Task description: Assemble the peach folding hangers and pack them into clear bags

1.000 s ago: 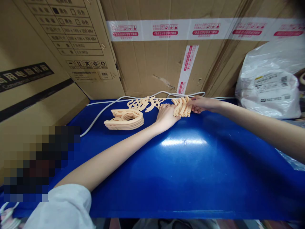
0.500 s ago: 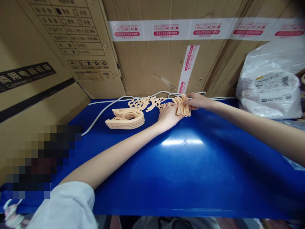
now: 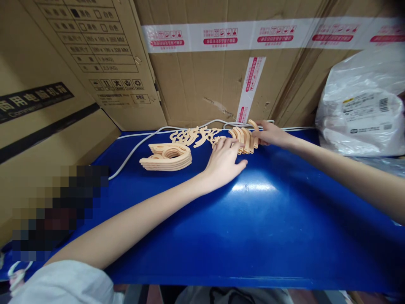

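My left hand (image 3: 222,159) hovers low over the blue table with its fingers spread and thumb out, by the left side of a row of curved beige plastic hanger arms (image 3: 245,141). At the row's right end my right hand (image 3: 270,134) has its fingers closed on the last hanger arm (image 3: 254,125), whose top stands out above the others. Part of that piece is hidden by the fingers. Several beige hanger hooks (image 3: 199,138) lie loosely left of the row. Farther left is a neat stack of beige hanger parts (image 3: 166,159).
Large cardboard boxes (image 3: 202,84) wall off the back and left of the blue table (image 3: 196,236). A white cable (image 3: 136,148) runs along the back edge. A plastic-wrapped white package (image 3: 360,114) stands at the back right. A blurred-out patch (image 3: 63,207) covers the left edge.
My left hand has come off the row, moving slightly toward me and opening its thumb. My right hand has shifted right, and the hanger arms are now more spread out.
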The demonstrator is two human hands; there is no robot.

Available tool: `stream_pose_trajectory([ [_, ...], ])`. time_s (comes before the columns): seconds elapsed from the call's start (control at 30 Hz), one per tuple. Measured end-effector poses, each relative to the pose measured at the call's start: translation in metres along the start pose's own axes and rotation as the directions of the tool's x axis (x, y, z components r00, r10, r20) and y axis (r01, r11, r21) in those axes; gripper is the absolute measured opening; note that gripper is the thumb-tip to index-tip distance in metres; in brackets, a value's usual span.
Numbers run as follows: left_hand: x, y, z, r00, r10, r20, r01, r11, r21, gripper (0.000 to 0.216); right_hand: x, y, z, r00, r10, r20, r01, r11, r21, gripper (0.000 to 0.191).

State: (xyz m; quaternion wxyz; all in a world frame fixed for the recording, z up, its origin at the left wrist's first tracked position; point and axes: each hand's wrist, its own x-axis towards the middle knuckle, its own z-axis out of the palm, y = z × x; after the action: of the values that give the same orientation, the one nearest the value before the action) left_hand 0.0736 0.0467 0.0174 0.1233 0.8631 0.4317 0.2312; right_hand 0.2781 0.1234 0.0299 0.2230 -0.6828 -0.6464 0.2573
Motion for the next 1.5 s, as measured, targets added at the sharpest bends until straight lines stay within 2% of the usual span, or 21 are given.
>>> stream_pose_trajectory([
  [0.17, -0.034, 0.017, -0.009, 0.992, 0.064, 0.11, -0.058, 0.997, -0.059, 0.039, 0.005, 0.006, 0.006, 0.999, -0.034, -0.003, 0.034, 0.992, -0.118, 0.07],
  [0.3, -0.056, 0.008, -0.021, 0.984, 0.087, 0.156, -0.068, 0.99, -0.12, 0.033, 0.008, 0.008, 0.005, 0.997, -0.07, 0.017, 0.072, 0.97, -0.232, 0.069],
  [0.6, -0.074, -0.036, -0.033, 0.985, 0.141, 0.097, -0.127, 0.982, -0.14, 0.02, 0.007, -0.002, -0.002, 0.996, -0.069, -0.048, 0.04, 0.895, -0.444, 0.053],
  [0.67, -0.075, -0.04, -0.032, 0.982, 0.164, 0.089, -0.148, 0.975, -0.164, 0.02, 0.003, -0.005, -0.002, 0.996, -0.063, -0.061, 0.026, 0.877, -0.48, 0.05],
  [0.83, -0.078, -0.04, -0.031, 0.979, 0.185, 0.084, -0.165, 0.964, -0.207, 0.019, -0.008, -0.015, -0.006, 0.992, -0.09, -0.093, 0.026, 0.843, -0.538, 0.059],
  [0.93, -0.08, -0.039, -0.033, 0.98, 0.183, 0.078, -0.161, 0.961, -0.225, 0.019, -0.018, -0.023, -0.015, 0.985, -0.116, -0.125, 0.027, 0.831, -0.556, 0.057],
  [1.03, -0.081, -0.038, -0.037, 0.985, 0.165, 0.048, -0.148, 0.959, -0.243, 0.022, -0.038, -0.031, -0.021, 0.973, -0.205, -0.108, 0.108, 0.815, -0.569, 0.051],
  [1.1, -0.081, -0.037, -0.038, 0.991, 0.135, -0.003, -0.131, 0.958, -0.255, 0.028, -0.057, -0.035, -0.018, 0.955, -0.294, -0.033, 0.225, 0.795, -0.564, 0.047],
  [1.13, -0.081, -0.036, -0.038, 0.992, 0.118, -0.03, -0.122, 0.958, -0.258, 0.033, -0.068, -0.036, -0.014, 0.938, -0.346, 0.032, 0.306, 0.78, -0.545, 0.045],
  [1.17, -0.081, -0.035, -0.039, 0.993, 0.102, -0.056, -0.113, 0.959, -0.261, 0.037, -0.08, -0.036, -0.009, 0.882, -0.456, 0.117, 0.447, 0.732, -0.514, 0.042],
  [1.27, -0.082, -0.033, -0.039, 0.995, 0.064, -0.073, -0.082, 0.96, -0.267, 0.048, -0.11, -0.035, 0.012, 0.616, -0.739, 0.272, 0.768, 0.487, -0.416, 0.037],
  [1.33, -0.083, -0.031, -0.038, 0.998, 0.055, -0.042, -0.064, 0.962, -0.264, 0.044, -0.123, -0.033, 0.025, 0.484, -0.825, 0.292, 0.838, 0.341, -0.426, 0.032],
  [1.4, -0.084, -0.029, -0.038, 0.998, 0.059, 0.007, -0.055, 0.97, -0.235, 0.028, -0.128, -0.032, 0.034, 0.408, -0.87, 0.275, 0.855, 0.259, -0.449, 0.03],
  [1.43, -0.084, -0.029, -0.037, 0.998, 0.064, 0.026, -0.057, 0.975, -0.213, 0.021, -0.129, -0.032, 0.036, 0.39, -0.881, 0.267, 0.855, 0.24, -0.46, 0.03],
  [1.5, -0.083, -0.027, -0.037, 0.996, 0.075, 0.04, -0.067, 0.984, -0.167, 0.012, -0.127, -0.03, 0.037, 0.387, -0.882, 0.268, 0.85, 0.229, -0.473, 0.03],
])
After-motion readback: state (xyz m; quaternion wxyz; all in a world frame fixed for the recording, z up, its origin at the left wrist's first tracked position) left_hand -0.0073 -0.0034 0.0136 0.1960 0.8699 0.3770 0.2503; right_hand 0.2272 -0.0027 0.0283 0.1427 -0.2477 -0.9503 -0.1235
